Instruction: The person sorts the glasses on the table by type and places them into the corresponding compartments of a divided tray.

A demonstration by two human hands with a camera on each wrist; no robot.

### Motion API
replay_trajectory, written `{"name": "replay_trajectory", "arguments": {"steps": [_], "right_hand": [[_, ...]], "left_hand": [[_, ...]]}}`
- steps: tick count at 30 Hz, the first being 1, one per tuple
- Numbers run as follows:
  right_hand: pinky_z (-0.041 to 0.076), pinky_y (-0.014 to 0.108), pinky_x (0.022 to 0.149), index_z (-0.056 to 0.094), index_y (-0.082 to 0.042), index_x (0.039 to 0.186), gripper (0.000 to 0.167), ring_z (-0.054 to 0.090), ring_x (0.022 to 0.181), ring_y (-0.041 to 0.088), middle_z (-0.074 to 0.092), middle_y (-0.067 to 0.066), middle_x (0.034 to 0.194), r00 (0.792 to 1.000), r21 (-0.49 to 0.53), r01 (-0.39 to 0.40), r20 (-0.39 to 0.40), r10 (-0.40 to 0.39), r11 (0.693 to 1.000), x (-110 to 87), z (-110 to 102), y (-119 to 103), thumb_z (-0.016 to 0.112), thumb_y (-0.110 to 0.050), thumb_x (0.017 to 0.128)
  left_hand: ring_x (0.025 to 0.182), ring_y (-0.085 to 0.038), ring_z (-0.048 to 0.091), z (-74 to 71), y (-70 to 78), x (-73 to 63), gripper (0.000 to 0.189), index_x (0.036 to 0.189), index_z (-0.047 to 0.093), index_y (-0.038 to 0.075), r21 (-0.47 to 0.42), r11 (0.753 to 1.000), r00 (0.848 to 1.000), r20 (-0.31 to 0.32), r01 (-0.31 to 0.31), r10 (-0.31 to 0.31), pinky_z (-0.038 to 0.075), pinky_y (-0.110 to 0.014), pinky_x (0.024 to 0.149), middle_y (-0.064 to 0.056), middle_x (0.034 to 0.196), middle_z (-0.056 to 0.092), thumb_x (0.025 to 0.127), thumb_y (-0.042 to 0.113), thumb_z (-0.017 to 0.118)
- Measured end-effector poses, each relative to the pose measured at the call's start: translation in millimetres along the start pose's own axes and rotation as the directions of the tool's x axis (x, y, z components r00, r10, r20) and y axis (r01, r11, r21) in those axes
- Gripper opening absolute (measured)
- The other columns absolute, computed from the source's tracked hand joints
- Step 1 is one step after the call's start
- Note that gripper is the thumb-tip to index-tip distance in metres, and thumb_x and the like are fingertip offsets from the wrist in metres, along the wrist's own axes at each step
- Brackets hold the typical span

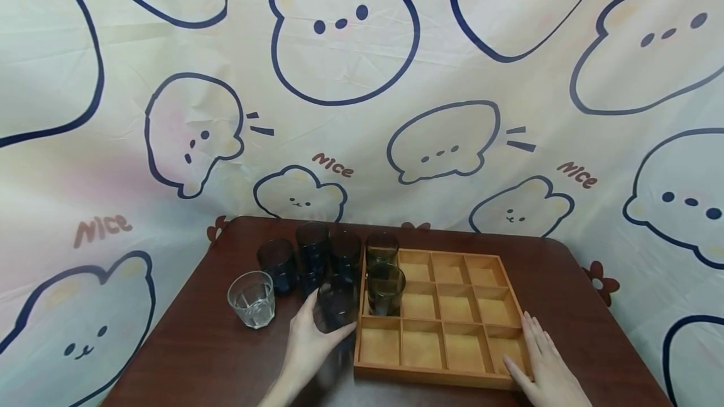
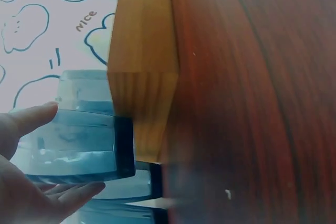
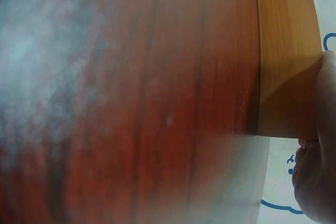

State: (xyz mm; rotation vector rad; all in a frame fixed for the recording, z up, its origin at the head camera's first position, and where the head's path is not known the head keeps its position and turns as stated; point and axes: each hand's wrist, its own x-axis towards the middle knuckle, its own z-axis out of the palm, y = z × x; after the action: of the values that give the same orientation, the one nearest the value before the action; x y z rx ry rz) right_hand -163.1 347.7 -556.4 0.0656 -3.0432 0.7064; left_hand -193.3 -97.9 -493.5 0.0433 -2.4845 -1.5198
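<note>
My left hand (image 1: 308, 344) holds a dark blue glass (image 1: 337, 306) just left of the wooden tray (image 1: 435, 377), with the thumb on one side and fingers on the other. In the left wrist view the held glass (image 2: 79, 142) lies sideways across the picture, close to the wooden tray (image 2: 142, 98). My right hand (image 1: 548, 366) rests at the front right corner of the tray, its fingers along the outer side and its thumb over the front rim. Two smoky olive glasses, one at the back (image 1: 382, 247) and one before it (image 1: 386, 291), stand in the tray's left column.
Several dark blue glasses (image 1: 277, 265) stand close together left of the tray. A clear faceted glass (image 1: 252, 303) stands in front of them. Dividers split the tray into square compartments on a dark brown table (image 1: 209, 357). A patterned cloth (image 1: 362, 137) hangs behind.
</note>
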Motion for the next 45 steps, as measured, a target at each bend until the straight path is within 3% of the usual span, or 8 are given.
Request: {"name": "replay_trajectory", "arguments": {"steps": [3, 10, 16, 22, 28, 33, 40, 45], "right_hand": [[-0.01, 0.06, 0.138, 0.007, 0.009, 0.172, 0.11, 0.019, 0.161, 0.062, 0.014, 0.042, 0.176, 1.0, 0.001, -0.015, 0.015, 0.015, 1.0, 0.7, -1.1, -0.6, 0.063, -0.059, 0.106], [-0.03, 0.031, 0.127, 0.006, 0.01, 0.172, 0.109, 0.019, 0.16, 0.063, 0.014, 0.043, 0.175, 1.0, -0.012, -0.009, 0.023, 0.009, 1.0, 1.2, -3.0, -0.8, 0.062, -0.059, 0.107], [-0.016, 0.055, 0.137, 0.006, 0.009, 0.172, 0.11, 0.016, 0.161, 0.063, 0.013, 0.042, 0.176, 0.999, -0.002, -0.018, 0.034, 0.018, 1.0, 3.0, -4.2, -1.4, 0.061, -0.06, 0.107], [-0.03, 0.031, 0.128, 0.006, 0.009, 0.172, 0.108, 0.018, 0.162, 0.062, 0.014, 0.041, 0.176, 1.0, -0.022, 0.001, 0.014, -0.001, 1.0, 0.8, -1.8, -1.6, 0.06, -0.059, 0.108], [-0.031, 0.02, 0.121, 0.006, 0.008, 0.172, 0.107, 0.019, 0.162, 0.061, 0.016, 0.041, 0.176, 1.0, -0.039, 0.014, 0.0, -0.015, 0.999, -1.1, -1.7, -2.0, 0.06, -0.058, 0.109], [-0.027, 0.035, 0.131, 0.006, 0.009, 0.172, 0.107, 0.018, 0.162, 0.061, 0.015, 0.041, 0.176, 1.0, -0.028, 0.003, 0.01, -0.002, 1.0, -0.3, -1.9, -1.5, 0.06, -0.059, 0.108], [-0.026, 0.038, 0.132, 0.007, 0.01, 0.172, 0.108, 0.018, 0.161, 0.062, 0.014, 0.042, 0.176, 1.0, -0.01, -0.004, 0.025, 0.004, 1.0, 0.1, -2.2, -0.7, 0.06, -0.06, 0.108], [-0.032, 0.02, 0.121, 0.006, 0.01, 0.172, 0.11, 0.017, 0.162, 0.062, 0.013, 0.042, 0.176, 1.0, -0.015, -0.007, 0.026, 0.007, 1.0, -0.8, -2.6, -0.8, 0.06, -0.061, 0.107]], "left_hand": [[0.123, -0.036, 0.077, -2.9, 3.3, -4.9, 0.088, 0.149, 0.061, 0.003, -0.009, 1.0, 1.0, 0.019, -0.019, 0.019, 0.065, -0.047, 0.096, -0.019, 0.138, 0.076, 0.074, 0.021, 0.103], [0.123, -0.036, 0.077, -6.9, 15.5, -14.8, 0.089, 0.148, 0.062, 0.003, -0.032, 0.994, 0.994, 0.02, -0.109, 0.11, 0.066, -0.04, 0.096, -0.017, 0.137, 0.076, 0.07, 0.014, 0.105], [0.12, -0.034, 0.077, -4.1, 26.8, -17.9, 0.085, 0.146, 0.064, 0.007, -0.168, 0.981, 0.99, 0.083, -0.101, 0.116, 0.065, -0.029, 0.094, -0.014, 0.133, 0.078, 0.071, 0.014, 0.104], [0.118, -0.031, 0.077, 5.7, 28.8, -17.3, 0.083, 0.143, 0.066, 0.009, -0.169, 0.981, 0.982, 0.143, -0.096, 0.121, 0.062, -0.025, 0.096, -0.011, 0.128, 0.079, 0.07, 0.016, 0.105], [0.121, -0.031, 0.076, 15.8, 29.5, -19.4, 0.084, 0.145, 0.063, 0.007, -0.215, 0.973, 0.964, 0.229, -0.085, 0.135, 0.063, -0.023, 0.095, -0.013, 0.13, 0.077, 0.072, 0.015, 0.104], [0.119, -0.037, 0.076, 25.1, 31.2, -21.3, 0.082, 0.145, 0.062, 0.004, -0.207, 0.972, 0.95, 0.263, -0.112, 0.166, 0.065, -0.034, 0.095, -0.016, 0.131, 0.076, 0.075, 0.017, 0.102], [0.113, -0.027, 0.075, 37.2, 28.8, -22.7, 0.08, 0.14, 0.063, 0.003, -0.15, 0.975, 0.947, 0.253, -0.163, 0.197, 0.065, -0.03, 0.091, -0.011, 0.127, 0.075, 0.073, 0.019, 0.104], [0.11, -0.018, 0.07, 43.2, 24.4, -22.0, 0.078, 0.135, 0.067, 0.005, -0.074, 0.971, 0.952, 0.192, -0.227, 0.237, 0.061, -0.029, 0.094, -0.004, 0.124, 0.068, 0.069, 0.02, 0.106]]}}
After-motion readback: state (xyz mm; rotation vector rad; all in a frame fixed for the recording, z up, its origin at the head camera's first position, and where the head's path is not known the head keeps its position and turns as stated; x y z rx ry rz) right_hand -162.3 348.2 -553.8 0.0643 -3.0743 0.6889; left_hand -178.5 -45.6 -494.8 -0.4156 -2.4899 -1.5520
